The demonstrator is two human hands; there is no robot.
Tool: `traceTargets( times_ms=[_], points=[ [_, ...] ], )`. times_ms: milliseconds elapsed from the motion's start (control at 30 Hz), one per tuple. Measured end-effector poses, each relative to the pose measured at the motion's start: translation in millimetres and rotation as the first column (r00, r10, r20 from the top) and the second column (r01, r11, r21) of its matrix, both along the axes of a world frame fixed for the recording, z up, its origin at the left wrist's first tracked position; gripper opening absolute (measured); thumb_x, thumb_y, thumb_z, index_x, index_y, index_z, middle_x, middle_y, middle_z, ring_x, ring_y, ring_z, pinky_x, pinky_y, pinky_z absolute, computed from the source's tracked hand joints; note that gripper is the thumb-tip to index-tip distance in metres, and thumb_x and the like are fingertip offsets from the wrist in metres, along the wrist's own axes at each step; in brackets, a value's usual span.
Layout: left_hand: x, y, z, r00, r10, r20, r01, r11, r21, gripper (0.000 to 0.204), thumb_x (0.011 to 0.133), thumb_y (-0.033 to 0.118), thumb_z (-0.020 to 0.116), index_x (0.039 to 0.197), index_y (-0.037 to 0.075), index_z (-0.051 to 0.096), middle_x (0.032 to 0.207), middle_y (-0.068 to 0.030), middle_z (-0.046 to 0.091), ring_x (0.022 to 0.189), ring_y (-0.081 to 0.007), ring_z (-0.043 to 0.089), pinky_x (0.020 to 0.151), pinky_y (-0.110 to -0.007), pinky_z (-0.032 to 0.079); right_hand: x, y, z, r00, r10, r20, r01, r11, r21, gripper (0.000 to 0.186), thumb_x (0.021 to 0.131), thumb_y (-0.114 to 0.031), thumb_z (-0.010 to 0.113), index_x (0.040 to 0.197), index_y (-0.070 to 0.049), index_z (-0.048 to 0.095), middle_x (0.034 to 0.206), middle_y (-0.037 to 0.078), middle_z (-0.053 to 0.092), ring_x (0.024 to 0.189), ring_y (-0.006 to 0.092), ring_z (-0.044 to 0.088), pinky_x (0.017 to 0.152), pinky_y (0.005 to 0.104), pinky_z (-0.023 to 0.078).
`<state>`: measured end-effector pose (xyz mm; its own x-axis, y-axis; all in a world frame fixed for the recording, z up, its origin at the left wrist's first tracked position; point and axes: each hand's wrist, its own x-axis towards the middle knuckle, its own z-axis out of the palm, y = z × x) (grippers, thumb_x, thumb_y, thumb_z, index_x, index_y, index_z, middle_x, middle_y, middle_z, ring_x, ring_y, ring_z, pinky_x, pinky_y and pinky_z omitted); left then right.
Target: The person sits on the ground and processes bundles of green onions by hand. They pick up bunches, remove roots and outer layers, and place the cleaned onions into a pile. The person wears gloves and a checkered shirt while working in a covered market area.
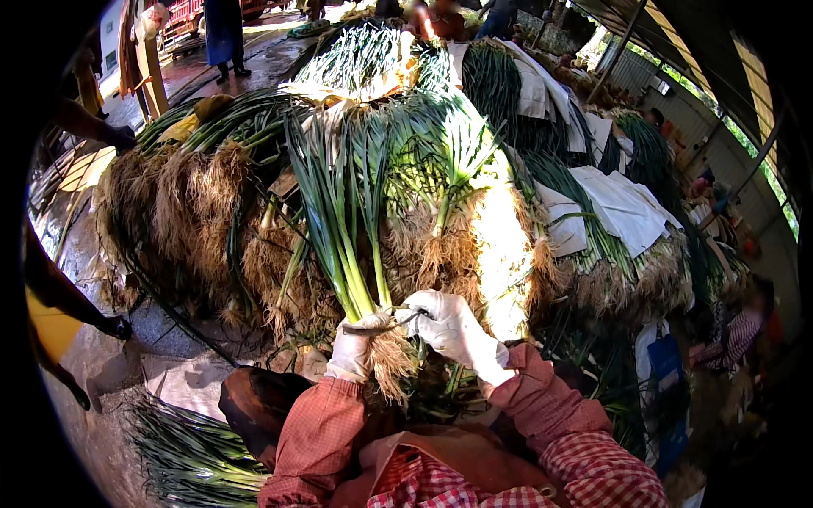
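A small bunch of leeks (359,292) stands nearly upright in front of me, its dark green leaves leaning away over the pile. My left hand (354,349), in a whitish glove, is closed around the white lower ends. Tan roots (392,362) hang down beside that glove. Also gloved, my right hand (449,326) pinches one end of a thin, dark, curved strip (385,325), which crosses the leek bases toward my left hand. Whether the strip is a tie or a blade I cannot tell.
A big heap of leeks (364,140), roots facing me, fills the middle. White sheets (622,207) cover more leeks at right. Loose leeks (199,457) lie on the ground at lower left. Another person's dark arm (80,292) reaches in from the left; other people are farther off.
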<state>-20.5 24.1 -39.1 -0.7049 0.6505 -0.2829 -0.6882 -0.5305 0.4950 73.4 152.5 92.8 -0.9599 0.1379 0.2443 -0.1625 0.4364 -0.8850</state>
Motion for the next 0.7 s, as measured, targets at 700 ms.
traceTargets(
  times_ms=[700],
  points=[
    [16, 8, 13, 0.954, -0.254, 0.157, 0.251, 0.967, 0.044, 0.019, 0.083, 0.001, 0.058, 0.100, -0.006, 0.059, 0.083, -0.0134, 0.066, 0.071, -0.0209, 0.065, 0.066, -0.032, 0.056, 4, 17, -58, 0.965, -0.071, 0.254, 0.127, 0.969, -0.212, 0.021, 0.085, -0.016, 0.053, 0.090, 0.000, 0.064, 0.084, 0.005, 0.060, 0.074, 0.0116, 0.056, 0.064, 0.0243, 0.044]
  ],
)
